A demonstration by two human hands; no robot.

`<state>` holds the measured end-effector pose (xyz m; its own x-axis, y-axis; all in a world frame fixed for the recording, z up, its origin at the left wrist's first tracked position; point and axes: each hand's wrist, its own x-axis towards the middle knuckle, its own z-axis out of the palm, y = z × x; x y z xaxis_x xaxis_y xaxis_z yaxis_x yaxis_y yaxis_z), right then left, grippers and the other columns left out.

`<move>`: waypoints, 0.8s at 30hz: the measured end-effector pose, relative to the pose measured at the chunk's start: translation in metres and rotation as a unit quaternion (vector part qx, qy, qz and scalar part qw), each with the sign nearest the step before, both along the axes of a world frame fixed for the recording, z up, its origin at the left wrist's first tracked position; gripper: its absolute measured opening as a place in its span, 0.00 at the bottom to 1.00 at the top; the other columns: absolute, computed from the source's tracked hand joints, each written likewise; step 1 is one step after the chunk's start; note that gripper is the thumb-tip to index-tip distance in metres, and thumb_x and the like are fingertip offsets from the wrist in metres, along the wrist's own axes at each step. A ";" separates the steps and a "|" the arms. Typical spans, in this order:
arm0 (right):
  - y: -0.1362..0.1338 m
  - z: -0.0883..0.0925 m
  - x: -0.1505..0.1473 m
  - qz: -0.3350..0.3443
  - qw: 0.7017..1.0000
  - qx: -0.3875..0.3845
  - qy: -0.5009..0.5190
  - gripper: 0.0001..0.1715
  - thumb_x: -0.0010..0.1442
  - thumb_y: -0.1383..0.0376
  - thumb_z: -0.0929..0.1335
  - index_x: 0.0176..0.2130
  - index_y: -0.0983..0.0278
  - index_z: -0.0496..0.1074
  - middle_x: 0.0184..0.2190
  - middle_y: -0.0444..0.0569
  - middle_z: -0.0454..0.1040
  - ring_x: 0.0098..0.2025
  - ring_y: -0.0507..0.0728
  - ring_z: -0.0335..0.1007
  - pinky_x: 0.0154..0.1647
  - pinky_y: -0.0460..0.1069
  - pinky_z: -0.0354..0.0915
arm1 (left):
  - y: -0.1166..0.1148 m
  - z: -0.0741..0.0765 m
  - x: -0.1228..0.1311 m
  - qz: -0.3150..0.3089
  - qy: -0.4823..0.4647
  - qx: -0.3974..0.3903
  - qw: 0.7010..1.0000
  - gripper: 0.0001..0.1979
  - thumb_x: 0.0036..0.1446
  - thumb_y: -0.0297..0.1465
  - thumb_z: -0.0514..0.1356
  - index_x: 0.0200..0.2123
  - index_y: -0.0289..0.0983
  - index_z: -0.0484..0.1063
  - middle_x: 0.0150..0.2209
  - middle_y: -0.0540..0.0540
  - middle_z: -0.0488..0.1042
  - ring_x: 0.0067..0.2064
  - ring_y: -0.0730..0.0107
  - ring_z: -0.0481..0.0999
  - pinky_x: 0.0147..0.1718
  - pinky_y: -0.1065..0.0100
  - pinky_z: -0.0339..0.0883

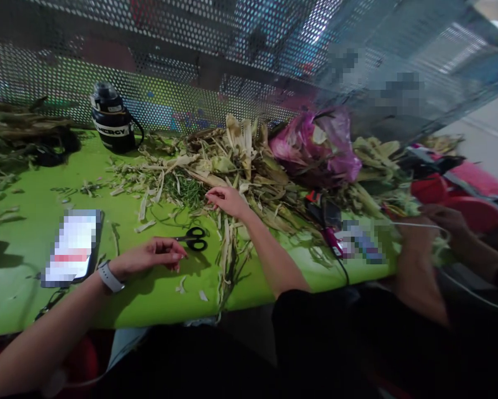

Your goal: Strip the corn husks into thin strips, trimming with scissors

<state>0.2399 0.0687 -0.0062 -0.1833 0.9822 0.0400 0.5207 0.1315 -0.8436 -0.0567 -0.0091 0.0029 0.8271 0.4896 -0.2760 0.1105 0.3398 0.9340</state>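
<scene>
My left hand (161,256) hovers low over the green tabletop, wearing a white wristband (110,276). Its fingers are loosely bent and slightly apart, with nothing visible in them. Just beyond its fingertips lie black-handled scissors (196,239), their blades partly hidden by the hand. My right hand (227,201) reaches to the front of a heap of dried corn husks (249,158), beside a small bunch of thin green strands (186,190). The right fingers are half bent and apart, and I see nothing gripped. Long husk strips (227,260) hang down toward the table's near edge.
A phone (72,246) with a lit screen lies at left, below a dark jug (113,122). Behind stands a perforated metal panel (169,72). A pink plastic bag (315,147) rests among the husks. At right, another person's hands (429,219) work near a white cable (419,225).
</scene>
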 end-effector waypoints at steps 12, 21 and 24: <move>0.015 -0.012 0.032 -0.074 0.934 0.166 -0.307 0.19 0.63 0.62 0.65 0.51 0.65 0.72 0.50 0.57 0.74 0.52 0.63 0.69 0.52 0.56 0.64 | 0.002 -0.005 0.000 -0.002 0.009 0.010 1.000 0.12 0.59 0.35 0.63 0.43 0.35 0.75 0.32 0.47 0.78 0.34 0.73 0.75 0.38 0.69 0.67; 0.011 -0.012 0.024 -0.086 0.911 0.157 -0.371 0.12 0.65 0.63 0.63 0.42 0.64 0.74 0.41 0.55 0.74 0.43 0.61 0.70 0.41 0.52 0.63 | 0.003 -0.003 0.000 0.006 0.028 0.008 1.000 0.12 0.59 0.37 0.63 0.43 0.36 0.75 0.33 0.47 0.78 0.34 0.73 0.75 0.38 0.70 0.67; 0.012 -0.013 0.026 -0.138 0.910 0.186 -0.345 0.14 0.66 0.63 0.61 0.42 0.64 0.73 0.41 0.55 0.74 0.42 0.60 0.70 0.40 0.51 0.63 | 0.003 -0.002 0.000 0.009 0.027 0.011 1.000 0.13 0.59 0.37 0.63 0.43 0.35 0.75 0.33 0.47 0.77 0.35 0.73 0.75 0.38 0.70 0.67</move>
